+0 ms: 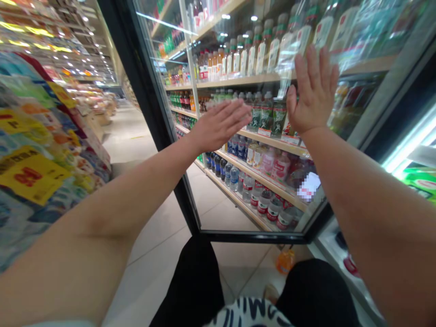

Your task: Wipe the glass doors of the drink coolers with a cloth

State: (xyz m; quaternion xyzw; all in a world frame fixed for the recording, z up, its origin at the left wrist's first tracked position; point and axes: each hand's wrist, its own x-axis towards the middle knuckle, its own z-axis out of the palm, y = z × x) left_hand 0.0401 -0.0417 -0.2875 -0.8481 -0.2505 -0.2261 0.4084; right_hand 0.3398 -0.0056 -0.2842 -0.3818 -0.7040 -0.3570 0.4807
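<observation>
A glass door with a black frame stands swung out in front of me. My right hand lies flat against the upper right of its pane, fingers stretched upward. Lower and farther left, my left hand is held out before the glass with straight fingers pointing right; whether it touches the pane I cannot tell. Neither hand holds anything. Rows of bottled drinks on wooden shelves show in the glass, through it or mirrored.
At left is a stack of packaged goods with a yellow price sign. Pale floor tiles run along the aisle. A lit cooler compartment is at right. Near my knees an orange item sits low by the door's bottom edge.
</observation>
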